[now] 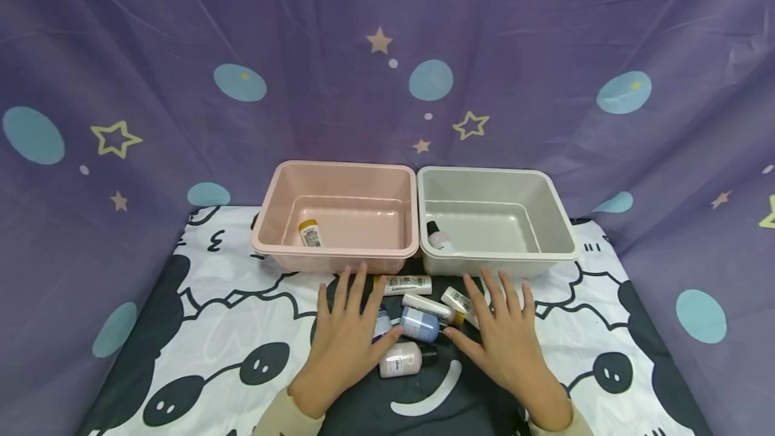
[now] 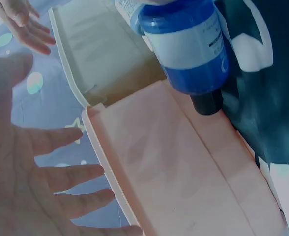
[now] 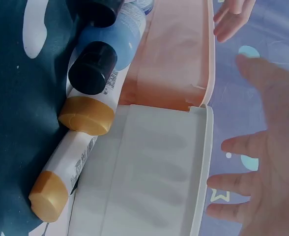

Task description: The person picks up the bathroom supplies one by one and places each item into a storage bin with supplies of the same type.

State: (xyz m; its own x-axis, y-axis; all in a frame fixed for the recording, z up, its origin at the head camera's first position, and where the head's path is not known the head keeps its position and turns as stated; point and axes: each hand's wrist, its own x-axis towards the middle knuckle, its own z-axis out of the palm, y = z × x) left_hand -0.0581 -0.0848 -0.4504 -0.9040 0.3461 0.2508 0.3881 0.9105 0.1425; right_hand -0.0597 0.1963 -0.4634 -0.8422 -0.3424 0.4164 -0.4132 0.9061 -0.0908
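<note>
My left hand (image 1: 348, 345) hovers with fingers spread at the left of a small cluster of bottles and tubes. At its right side, my right hand (image 1: 508, 345) is spread the same way, and neither hand grips anything. Between the thumbs lies a light blue bottle (image 1: 420, 325). A deeper blue bottle (image 2: 188, 54) sits beside it, partly hidden by the left hand in the head view. Nearest me is a pale pink bottle (image 1: 399, 360) with a black cap. Behind are white tubes (image 1: 407, 285) with gold caps (image 3: 87, 115), one partly behind the right fingers.
A pink bin (image 1: 339, 261) stands behind the left hand, holding a gold-capped tube (image 1: 311, 234). Against it on the right is a pale grey-green bin (image 1: 496, 264) with a black-capped bottle (image 1: 438, 237) inside. A purple curtain (image 1: 327, 99) hangs behind; a patterned cloth (image 1: 230, 335) covers the table.
</note>
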